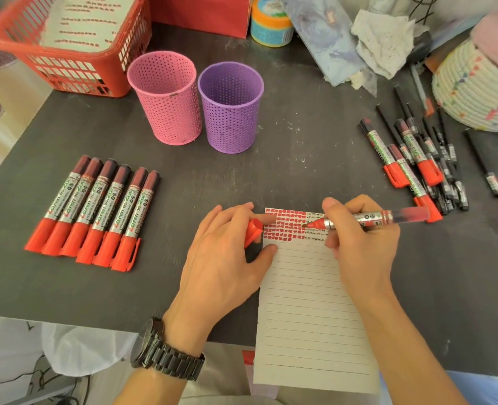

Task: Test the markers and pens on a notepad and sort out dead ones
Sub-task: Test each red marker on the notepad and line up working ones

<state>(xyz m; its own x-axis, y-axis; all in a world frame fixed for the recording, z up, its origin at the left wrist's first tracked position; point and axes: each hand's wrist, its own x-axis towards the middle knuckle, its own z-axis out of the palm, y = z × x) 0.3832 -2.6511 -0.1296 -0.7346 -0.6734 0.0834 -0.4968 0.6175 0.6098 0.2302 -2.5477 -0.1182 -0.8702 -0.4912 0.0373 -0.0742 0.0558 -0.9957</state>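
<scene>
A lined notepad point(306, 302) lies at the table's front edge, its top rows filled with red test marks. My right hand point(361, 247) holds an uncapped red marker point(370, 217), tip touching the paper at the marked rows. My left hand point(227, 258) rests on the pad's left edge and grips the red cap point(253, 230). Several capped red markers point(92, 211) lie in a neat row at the left. A loose pile of red markers and black pens point(423, 162) lies at the right.
A pink perforated cup point(166, 97) and a purple one point(230, 106) stand behind the pad. A red basket point(66, 45) with paper sits back left. A woven basket point(475, 89), crumpled cloth point(385, 39) and a tub point(271, 21) crowd the back right.
</scene>
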